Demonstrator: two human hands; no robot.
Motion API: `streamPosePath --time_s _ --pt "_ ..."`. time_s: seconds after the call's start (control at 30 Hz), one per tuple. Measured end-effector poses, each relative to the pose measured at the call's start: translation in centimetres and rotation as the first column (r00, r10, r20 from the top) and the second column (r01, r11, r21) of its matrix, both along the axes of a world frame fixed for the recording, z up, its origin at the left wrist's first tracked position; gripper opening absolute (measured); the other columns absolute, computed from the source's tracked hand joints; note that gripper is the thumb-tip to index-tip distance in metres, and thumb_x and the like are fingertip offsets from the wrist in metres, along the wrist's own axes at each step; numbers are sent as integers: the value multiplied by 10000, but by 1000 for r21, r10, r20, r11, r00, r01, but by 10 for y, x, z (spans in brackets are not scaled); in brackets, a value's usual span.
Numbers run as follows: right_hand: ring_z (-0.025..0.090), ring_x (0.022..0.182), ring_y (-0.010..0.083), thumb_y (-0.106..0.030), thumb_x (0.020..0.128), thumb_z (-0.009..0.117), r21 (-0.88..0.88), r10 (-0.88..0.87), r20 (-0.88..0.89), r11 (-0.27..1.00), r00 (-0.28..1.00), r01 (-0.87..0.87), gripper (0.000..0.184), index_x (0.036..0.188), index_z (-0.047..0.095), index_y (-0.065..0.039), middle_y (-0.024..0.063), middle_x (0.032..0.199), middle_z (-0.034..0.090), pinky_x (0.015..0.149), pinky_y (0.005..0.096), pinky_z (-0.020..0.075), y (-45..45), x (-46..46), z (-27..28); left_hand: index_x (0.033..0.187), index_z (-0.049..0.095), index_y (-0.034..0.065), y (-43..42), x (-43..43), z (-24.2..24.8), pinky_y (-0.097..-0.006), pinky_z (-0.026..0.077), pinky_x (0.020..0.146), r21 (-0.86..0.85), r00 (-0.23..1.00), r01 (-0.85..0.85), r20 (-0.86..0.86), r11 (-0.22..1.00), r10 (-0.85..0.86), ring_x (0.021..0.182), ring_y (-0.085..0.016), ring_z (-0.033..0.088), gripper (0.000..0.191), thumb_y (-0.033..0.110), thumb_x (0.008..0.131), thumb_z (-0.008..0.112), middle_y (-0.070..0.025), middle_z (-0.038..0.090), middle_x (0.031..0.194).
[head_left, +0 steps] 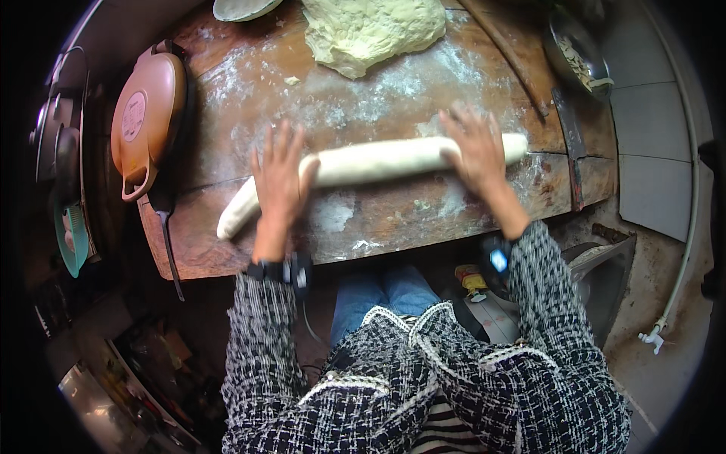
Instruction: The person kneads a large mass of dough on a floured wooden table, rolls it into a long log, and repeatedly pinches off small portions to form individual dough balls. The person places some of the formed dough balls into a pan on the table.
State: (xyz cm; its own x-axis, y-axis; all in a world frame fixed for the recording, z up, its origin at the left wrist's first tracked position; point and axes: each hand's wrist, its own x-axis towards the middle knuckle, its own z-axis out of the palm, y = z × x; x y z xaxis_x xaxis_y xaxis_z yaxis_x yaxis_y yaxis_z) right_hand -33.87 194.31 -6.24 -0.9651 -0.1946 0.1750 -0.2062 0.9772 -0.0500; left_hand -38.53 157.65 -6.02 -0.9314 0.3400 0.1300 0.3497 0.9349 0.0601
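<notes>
A long, smooth roll of dough (380, 162) lies across the floured wooden board (363, 221), its left end bent down towards the near edge. My left hand (281, 173) rests flat on the roll near that end, fingers spread. Over the right part of the roll is my right hand (476, 150), also flat with its fingers apart and slightly blurred. Neither hand is closed around the dough. Beyond them, at the far edge, sits a large rough mass of dough (374, 34), with a small scrap of dough (292, 81) to its left.
An orange electric griddle (150, 108) stands at the left edge, a dark-handled utensil (169, 249) below it. To the right lie a wooden rolling pin (507, 54) and a long-bladed knife (569, 130). A metal bowl (578, 57) is at the far right, another bowl (244, 8) at the far left.
</notes>
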Motion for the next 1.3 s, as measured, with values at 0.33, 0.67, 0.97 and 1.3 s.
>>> streamPosePath --time_s 0.33,0.67,0.97,1.3 --pt "440 1313 268 -364 890 612 -256 378 -70 888 923 -383 613 1422 448 -107 102 1445 463 1104 451 325 -112 -45 15 1387 518 213 19 -16 17 -511 112 1193 127 991 112 64 986 -121 1412 -242 356 518 522 984 417 -41 452 1486" --pt "480 1269 244 -221 770 770 -124 259 83 961 962 -248 715 1416 469 -265 58 1380 522 1106 461 338 -25 33 32 1368 503 161 -95 60 38 -540 205 1167 161 981 -118 170 980 90 1317 -253 462 681 153 743 774 -62 536 1381" --pt "542 1037 266 -57 674 772 -239 382 89 905 920 -352 777 1390 477 -126 70 1139 587 904 381 427 -41 3 32 1287 573 133 -114 52 22 -409 399 985 455 988 -49 151 889 -23 1082 -327 516 630 -75 694 611 -118 575 1133" --pt "549 1053 243 -125 652 789 -243 464 135 872 876 -425 820 1402 458 -131 39 1195 574 880 363 442 -114 -10 37 1335 530 146 -114 32 45 -444 338 1041 259 984 28 164 966 -72 1210 -308 504 727 97 658 789 -86 579 1270"
